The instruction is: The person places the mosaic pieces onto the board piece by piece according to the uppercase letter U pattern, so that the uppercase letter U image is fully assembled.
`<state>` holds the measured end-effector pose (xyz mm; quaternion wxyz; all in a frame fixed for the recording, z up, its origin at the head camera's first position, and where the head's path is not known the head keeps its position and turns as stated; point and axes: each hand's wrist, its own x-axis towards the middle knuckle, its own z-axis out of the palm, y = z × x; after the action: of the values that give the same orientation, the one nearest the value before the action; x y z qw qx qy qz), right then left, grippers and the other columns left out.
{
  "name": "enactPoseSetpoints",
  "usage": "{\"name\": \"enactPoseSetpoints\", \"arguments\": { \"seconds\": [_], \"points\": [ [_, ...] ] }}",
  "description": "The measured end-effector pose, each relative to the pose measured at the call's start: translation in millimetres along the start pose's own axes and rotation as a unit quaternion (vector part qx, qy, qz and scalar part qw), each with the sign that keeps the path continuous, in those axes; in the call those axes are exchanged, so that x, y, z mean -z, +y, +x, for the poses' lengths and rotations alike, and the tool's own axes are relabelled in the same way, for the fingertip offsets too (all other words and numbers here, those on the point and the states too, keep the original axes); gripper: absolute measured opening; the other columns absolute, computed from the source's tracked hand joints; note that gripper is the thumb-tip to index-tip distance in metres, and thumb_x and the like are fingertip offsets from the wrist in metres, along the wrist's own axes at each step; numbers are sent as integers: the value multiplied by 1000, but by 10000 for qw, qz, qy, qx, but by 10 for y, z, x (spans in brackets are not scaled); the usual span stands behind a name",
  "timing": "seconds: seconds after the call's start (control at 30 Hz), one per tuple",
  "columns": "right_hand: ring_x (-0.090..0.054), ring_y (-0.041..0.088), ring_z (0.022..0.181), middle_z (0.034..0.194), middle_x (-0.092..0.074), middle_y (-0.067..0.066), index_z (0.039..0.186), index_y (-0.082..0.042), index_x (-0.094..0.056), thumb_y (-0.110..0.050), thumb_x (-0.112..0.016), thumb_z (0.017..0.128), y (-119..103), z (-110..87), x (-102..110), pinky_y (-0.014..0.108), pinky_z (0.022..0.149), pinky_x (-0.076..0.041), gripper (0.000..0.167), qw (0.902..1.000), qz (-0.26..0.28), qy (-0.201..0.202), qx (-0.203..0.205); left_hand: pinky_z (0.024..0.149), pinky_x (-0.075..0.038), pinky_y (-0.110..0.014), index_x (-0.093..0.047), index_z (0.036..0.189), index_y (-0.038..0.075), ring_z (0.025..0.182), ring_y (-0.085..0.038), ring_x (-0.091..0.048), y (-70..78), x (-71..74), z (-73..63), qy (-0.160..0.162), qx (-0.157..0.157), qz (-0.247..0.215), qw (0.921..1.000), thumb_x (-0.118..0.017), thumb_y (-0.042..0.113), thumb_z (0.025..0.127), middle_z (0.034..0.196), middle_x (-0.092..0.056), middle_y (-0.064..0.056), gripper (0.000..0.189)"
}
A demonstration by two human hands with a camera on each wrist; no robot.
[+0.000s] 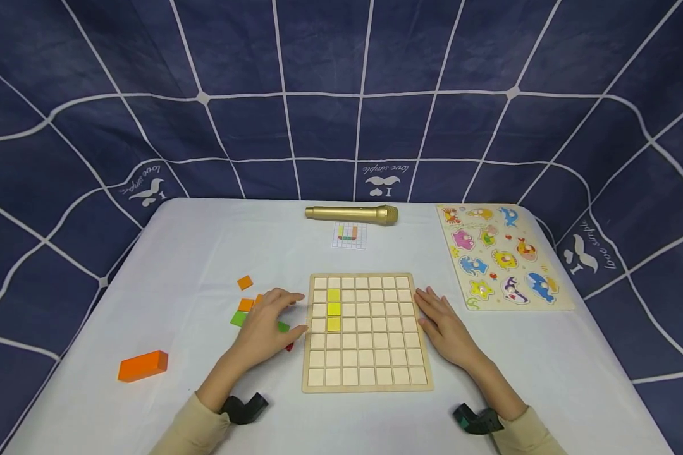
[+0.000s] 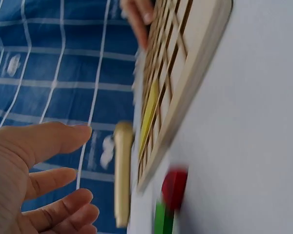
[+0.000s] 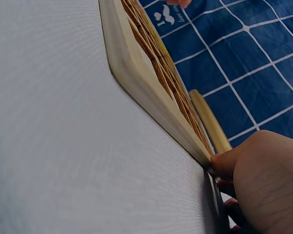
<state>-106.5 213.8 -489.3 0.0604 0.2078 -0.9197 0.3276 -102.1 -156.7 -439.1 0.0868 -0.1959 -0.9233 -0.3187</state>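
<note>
Between left hand and right hand, flat on the white-covered bench: pale wooden square-grid board. Close to the left fingertips, in contact with the right hand. On it, three yellow square tiles in a line down the second column from left, rows two to four from the far edge. Just left of the board, partly hidden by the left hand: loose orange square tiles, green tiles, small red piece. Blurred in the left wrist view; red against or just beside green, cannot tell which.

Left hand: released, grasping nothing, with thumb and index finger well spread, other fingers loosely bent. Held by the board's left edge, over the loose pieces; cannot tell about contact with those. Right hand: also not grasping, with fingers mostly straight along the board's right edge, thumb tip against it; touching only.

Pose: back of left hand upward, forearm slanting in from lower left. Right forearm slanting in from lower right. Beige sleeves and black wrist devices on both arms.

Farther out: orange rectangular block at left, gold microphone crosswise beyond the board, small printed grid card between microphone and board. Cream sea-animal puzzle at upper right. Navy white-lined cloth behind.
</note>
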Motion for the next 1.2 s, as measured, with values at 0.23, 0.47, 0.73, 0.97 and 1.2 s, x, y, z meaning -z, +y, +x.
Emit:
{"name": "enactPoseSetpoints", "arguments": {
  "seconds": [0.23, 0.47, 0.73, 0.97, 1.2],
  "points": [
    [-23, 32, 135, 142, -37, 15, 134, 3, -43, -7, -56, 90, -9, 13, -3, 48, 108, -11, 47, 10000, 33, 13, 37, 65, -46, -33, -58, 121, 10, 81, -18, -53, -316, 271, -294, 519, 255, -252, 9980, -85, 14, 61, 99, -57, -4, 66],
    [-24, 34, 134, 141, -38, 17, 133, 5, -44, -6, -56, 90, 3, 27, 2, 49, 107, -12, 46, 9999, 35, 80, 131, 65, -46, -29, -57, 123, 11, 78, -14, -52, -543, 262, -409, 562, 580, -330, 9962, -86, 14, 60, 102, -55, -4, 69],
    [-23, 32, 135, 141, -38, 15, 133, 4, -44, -6, -57, 90, 13, 35, 3, 49, 107, -11, 47, 9999, 12, 46, 132, 59, -39, -24, -64, 110, 9, 68, -12, -44, -662, 162, -501, 520, 822, -77, 9952, -88, 14, 58, 90, -50, -2, 58],
    [-23, 32, 135, 142, -38, 15, 134, 4, -43, -7, -56, 90, 18, 17, 14, 48, 108, -11, 47, 10000, 1, 11, 83, 60, -37, -25, -67, 103, 10, 69, -12, -42, -665, 152, -497, 353, 905, 65, 9953, -85, 12, 60, 85, -47, 0, 47],
    [-22, 30, 135, 142, -37, 14, 135, 3, -42, -7, -56, 90, 7, -1, 8, 47, 108, -10, 47, 10000, 14, -19, -2, 61, -37, -25, -70, 96, 9, 70, -11, -42, -668, 154, -492, 298, 846, 219, 9957, -84, 10, 62, 85, -48, 3, 38]
  ]
}}
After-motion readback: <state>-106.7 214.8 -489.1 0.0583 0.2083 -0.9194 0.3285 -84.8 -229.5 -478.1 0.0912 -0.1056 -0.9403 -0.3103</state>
